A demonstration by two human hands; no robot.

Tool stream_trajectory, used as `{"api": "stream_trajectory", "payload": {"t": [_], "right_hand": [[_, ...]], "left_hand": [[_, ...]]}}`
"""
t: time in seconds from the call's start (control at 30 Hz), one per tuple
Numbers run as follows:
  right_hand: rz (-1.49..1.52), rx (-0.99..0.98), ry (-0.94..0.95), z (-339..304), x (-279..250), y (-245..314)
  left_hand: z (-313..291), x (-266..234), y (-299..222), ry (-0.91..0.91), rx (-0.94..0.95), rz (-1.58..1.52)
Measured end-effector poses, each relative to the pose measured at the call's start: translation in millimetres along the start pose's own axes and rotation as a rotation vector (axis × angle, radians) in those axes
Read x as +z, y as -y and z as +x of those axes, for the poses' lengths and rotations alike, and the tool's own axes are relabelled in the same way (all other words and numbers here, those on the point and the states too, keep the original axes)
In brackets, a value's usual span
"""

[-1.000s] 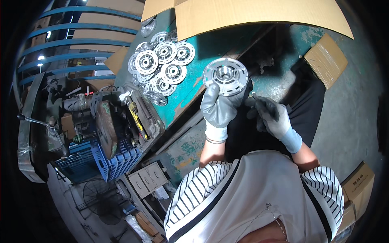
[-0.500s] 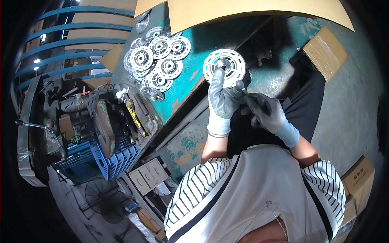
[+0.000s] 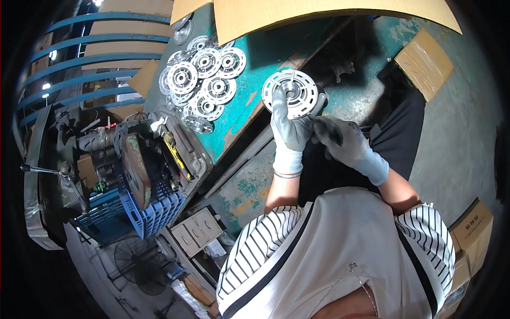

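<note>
My left hand (image 3: pixel 289 130), in a grey-coated glove, grips a round slotted metal disc (image 3: pixel 305 104) with a raised hub at its centre. The thumb lies over the face near the hub and the fingers go behind the rim. Just below the disc's right side, my gloved right hand (image 3: pixel 345 143) has its fingers bent and closed, meeting the left hand's fingers. Whatever the right fingers may pinch is hidden. A pile of similar discs (image 3: pixel 219 90) lies on the worn green table (image 3: pixel 247 119) to the left.
A large cardboard sheet (image 3: pixel 329 11) spans the far side. At left stand a dark machine with a lever (image 3: pixel 40 168), a blue plastic crate (image 3: pixel 154 215) and a yellow tool (image 3: pixel 174 151). A drawer cabinet (image 3: pixel 196 231) and a fan (image 3: pixel 141 263) are lower left; cardboard boxes (image 3: pixel 472 226) sit at right.
The disc has tilted and shifted slightly down and left in my left hand. My right hand has moved left, closer against the left hand's fingers.
</note>
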State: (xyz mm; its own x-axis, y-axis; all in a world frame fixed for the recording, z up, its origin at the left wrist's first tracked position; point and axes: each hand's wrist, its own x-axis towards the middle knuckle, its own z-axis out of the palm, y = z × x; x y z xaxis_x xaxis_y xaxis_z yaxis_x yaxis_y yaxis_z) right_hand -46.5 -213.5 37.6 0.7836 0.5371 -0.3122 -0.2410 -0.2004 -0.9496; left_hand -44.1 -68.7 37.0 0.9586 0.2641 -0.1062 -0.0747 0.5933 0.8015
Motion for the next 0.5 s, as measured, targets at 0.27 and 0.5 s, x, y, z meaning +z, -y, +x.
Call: {"api": "stream_trajectory", "payload": {"t": [0.27, 0.5], "right_hand": [[-0.134, -0.12, -0.024, 7, 7, -3], [-0.291, -0.324, -0.166, 5, 12, -9]], "left_hand": [[-4, -2, 6, -0.095, -0.019, -0.165], [-2, 5, 5, -0.087, -0.046, -0.001]]}}
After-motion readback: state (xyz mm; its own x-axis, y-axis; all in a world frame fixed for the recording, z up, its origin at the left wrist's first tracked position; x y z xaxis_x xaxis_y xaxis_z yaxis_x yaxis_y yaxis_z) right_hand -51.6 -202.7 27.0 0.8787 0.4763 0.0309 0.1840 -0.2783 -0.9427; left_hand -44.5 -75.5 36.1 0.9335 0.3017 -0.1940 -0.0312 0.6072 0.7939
